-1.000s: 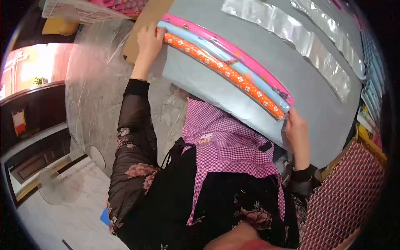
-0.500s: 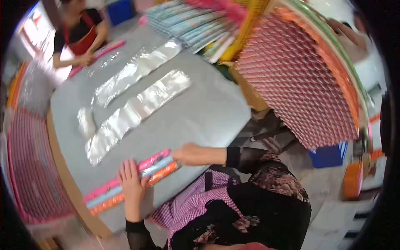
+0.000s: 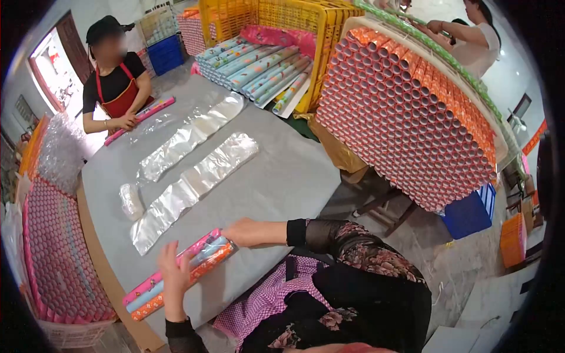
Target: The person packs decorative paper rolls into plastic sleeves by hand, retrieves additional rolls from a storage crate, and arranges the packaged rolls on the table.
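Observation:
Three patterned paper rolls lie side by side on the table in front of me: a pink roll (image 3: 150, 281), a light blue roll (image 3: 141, 302) and an orange roll (image 3: 204, 269). A clear plastic sleeve (image 3: 207, 249) shines over their right part. My left hand (image 3: 175, 273) is lifted just over the middle of the rolls, fingers apart, holding nothing. At the right ends, my right hand (image 3: 247, 232) has its fingers closed on the sleeve's end; the fingertips are partly hidden.
Clear plastic sleeves (image 3: 191, 182) lie across the grey table (image 3: 282, 170). Across it, a person (image 3: 120, 88) handles a pink roll. Light blue rolls (image 3: 259, 65) are heaped by a yellow crate (image 3: 312, 35). Stacks of rolls (image 3: 406, 117) stand right and left (image 3: 62, 247).
My left hand has lifted off the rolls, its fingers spreading. My right hand stays at their right ends. The camera view has tilted up and shifted.

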Demonstrator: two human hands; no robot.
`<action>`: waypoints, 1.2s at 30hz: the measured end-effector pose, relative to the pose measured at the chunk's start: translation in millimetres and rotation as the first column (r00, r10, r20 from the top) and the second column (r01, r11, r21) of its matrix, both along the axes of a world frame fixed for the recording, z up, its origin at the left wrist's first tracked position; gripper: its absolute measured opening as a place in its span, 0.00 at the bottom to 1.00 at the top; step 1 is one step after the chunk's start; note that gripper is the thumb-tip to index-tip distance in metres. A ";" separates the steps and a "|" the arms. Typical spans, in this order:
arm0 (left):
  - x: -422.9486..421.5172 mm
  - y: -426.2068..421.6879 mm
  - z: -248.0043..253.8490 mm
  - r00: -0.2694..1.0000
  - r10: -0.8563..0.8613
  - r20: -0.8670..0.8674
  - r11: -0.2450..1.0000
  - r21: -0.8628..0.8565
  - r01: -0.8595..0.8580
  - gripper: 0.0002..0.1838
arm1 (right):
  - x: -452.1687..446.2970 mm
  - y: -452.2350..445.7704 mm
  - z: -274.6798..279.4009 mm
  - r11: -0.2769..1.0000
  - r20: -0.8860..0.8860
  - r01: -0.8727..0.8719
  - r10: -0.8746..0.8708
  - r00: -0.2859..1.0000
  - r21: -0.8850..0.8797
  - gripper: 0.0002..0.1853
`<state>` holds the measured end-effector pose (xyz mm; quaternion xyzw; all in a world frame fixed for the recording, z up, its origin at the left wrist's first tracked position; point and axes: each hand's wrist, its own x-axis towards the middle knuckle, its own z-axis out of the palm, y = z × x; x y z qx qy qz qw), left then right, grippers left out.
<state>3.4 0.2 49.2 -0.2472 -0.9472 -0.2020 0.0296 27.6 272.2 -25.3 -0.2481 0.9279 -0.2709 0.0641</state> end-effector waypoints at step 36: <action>110.1 64.2 242.2 0.788 -0.481 -0.383 0.094 0.872 0.481 0.15 | -3.5 -0.4 -0.4 0.995 0.068 0.092 -0.094 0.993 0.030 0.07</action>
